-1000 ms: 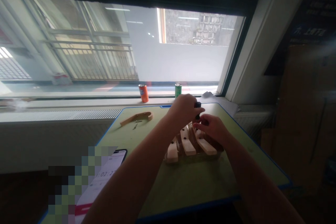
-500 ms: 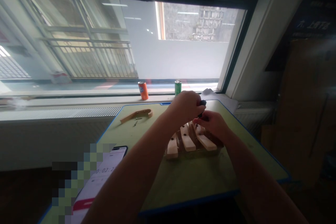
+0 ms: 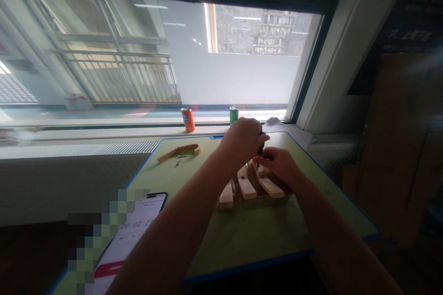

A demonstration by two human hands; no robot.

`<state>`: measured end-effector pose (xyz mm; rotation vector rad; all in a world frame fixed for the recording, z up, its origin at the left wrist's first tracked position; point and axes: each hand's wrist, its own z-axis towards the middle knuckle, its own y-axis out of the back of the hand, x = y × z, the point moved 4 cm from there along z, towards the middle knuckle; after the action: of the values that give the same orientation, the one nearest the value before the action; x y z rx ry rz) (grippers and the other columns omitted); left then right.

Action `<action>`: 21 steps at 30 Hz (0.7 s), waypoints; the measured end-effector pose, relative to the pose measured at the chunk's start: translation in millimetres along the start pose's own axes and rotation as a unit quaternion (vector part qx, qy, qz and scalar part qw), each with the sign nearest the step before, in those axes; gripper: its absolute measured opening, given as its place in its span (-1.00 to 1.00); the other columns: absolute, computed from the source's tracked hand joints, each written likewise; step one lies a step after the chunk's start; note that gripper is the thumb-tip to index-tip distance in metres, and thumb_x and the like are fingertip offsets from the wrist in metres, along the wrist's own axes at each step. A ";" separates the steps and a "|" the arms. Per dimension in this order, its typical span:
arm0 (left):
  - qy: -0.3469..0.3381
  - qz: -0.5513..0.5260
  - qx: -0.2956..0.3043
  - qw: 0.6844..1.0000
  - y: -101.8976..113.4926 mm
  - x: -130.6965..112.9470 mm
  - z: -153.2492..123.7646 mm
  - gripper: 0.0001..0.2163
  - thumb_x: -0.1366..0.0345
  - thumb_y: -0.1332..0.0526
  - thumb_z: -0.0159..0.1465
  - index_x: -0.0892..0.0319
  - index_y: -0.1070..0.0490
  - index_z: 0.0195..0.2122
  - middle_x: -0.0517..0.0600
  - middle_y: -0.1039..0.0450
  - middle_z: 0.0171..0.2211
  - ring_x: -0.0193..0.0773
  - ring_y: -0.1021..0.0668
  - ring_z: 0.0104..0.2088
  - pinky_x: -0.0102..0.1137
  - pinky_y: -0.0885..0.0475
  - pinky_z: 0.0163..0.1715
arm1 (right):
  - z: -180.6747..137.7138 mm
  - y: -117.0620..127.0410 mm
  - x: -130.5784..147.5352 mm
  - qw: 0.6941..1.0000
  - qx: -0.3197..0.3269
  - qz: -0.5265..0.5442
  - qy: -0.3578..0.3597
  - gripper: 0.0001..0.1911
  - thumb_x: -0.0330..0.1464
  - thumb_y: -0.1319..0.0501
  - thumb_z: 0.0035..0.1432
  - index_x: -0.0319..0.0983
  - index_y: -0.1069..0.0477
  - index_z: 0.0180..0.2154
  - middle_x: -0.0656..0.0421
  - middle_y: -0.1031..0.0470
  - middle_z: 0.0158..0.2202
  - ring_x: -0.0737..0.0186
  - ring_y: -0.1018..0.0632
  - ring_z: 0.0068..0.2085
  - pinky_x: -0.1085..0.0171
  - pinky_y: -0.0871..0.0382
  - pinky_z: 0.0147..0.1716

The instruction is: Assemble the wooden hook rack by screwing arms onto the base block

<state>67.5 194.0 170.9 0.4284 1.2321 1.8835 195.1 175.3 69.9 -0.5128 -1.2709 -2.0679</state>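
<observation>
My left hand (image 3: 243, 134) is wrapped around a black-handled tool, apparently a screwdriver (image 3: 261, 144), held upright over the wooden pieces. Just below it, my right hand (image 3: 278, 162) has its fingers pinched near the tool's lower end; what they hold is hidden. Beneath both hands lie pale wooden pieces (image 3: 246, 186) with dark holes, side by side on a glossy brownish base. The rightmost wooden piece (image 3: 270, 187) is nearest my right hand. My left forearm partly covers the leftmost piece (image 3: 226, 196). The tool's tip does not show.
A curved wooden piece (image 3: 178, 151) and small loose screws (image 3: 178, 161) lie on the left of the green table (image 3: 256, 235). At the near left is a phone (image 3: 138, 221) showing a timer. An orange can (image 3: 188, 120) and a green can (image 3: 234, 115) stand on the windowsill.
My left hand has turned slightly, and the tool's handle has shifted a little left and stands more upright. My right hand remains beside it, and the wooden pieces hold their places.
</observation>
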 end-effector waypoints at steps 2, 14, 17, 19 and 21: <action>-0.035 -0.034 0.025 0.998 -1.0 0.4 -1.3 -0.74 0.28 -0.04 0.20 0.28 -0.48 -0.44 0.00 -0.42 -0.51 -0.37 -0.39 -0.52 -0.44 -0.25 -0.47 | -1.1 0.4 3.1 1.000 0.009 0.022 0.003 -0.66 -0.11 -0.19 0.01 -0.26 -0.40 -0.53 0.26 -0.32 -0.63 0.42 -0.24 -0.58 0.36 -0.06 -0.58; -0.030 -0.061 0.043 0.997 -3.2 -1.0 -2.9 -0.76 0.25 -0.08 0.16 0.27 -0.45 -0.50 -0.04 -0.40 -0.56 -0.40 -0.37 -0.57 -0.45 -0.25 -0.51 | -0.8 -1.7 -3.8 0.998 -0.012 0.061 -0.012 -0.63 -0.08 -0.22 -0.05 -0.28 -0.41 -0.54 0.26 -0.29 -0.65 0.41 -0.25 -0.58 0.37 -0.08 -0.59; -0.056 -0.098 0.065 0.991 -4.9 -4.9 -3.9 -0.79 0.35 -0.05 0.15 0.25 -0.47 -0.39 -0.04 -0.46 -0.47 -0.41 -0.41 -0.53 -0.48 -0.28 -0.48 | -1.9 -2.0 -0.9 0.997 0.004 0.083 -0.006 -0.65 -0.10 -0.20 -0.02 -0.29 -0.44 -0.49 0.24 -0.32 -0.62 0.39 -0.27 -0.56 0.37 -0.09 -0.59; -0.056 -0.098 0.058 0.992 -6.5 -3.0 -3.4 -0.77 0.30 -0.09 0.14 0.23 -0.48 -0.28 -0.01 -0.49 -0.39 -0.36 -0.46 -0.45 -0.46 -0.32 -0.43 | -1.6 -2.8 0.5 0.996 0.013 0.089 0.000 -0.67 -0.14 -0.18 0.01 -0.30 -0.47 -0.45 0.22 -0.36 -0.60 0.37 -0.30 -0.54 0.37 -0.12 -0.57; -0.043 -0.076 0.046 0.995 -9.0 1.0 -2.5 -0.74 0.23 -0.13 0.13 0.23 -0.49 -0.24 0.02 -0.50 -0.37 -0.29 -0.49 -0.40 -0.40 -0.36 -0.38 | -0.6 -3.1 0.6 0.997 0.017 0.077 0.003 -0.67 -0.15 -0.17 0.02 -0.30 -0.48 -0.46 0.21 -0.37 -0.60 0.36 -0.31 -0.54 0.36 -0.12 -0.56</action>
<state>69.3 195.0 161.7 0.4470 1.2607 1.6696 192.5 175.5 68.1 -0.5694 -1.2228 -1.9159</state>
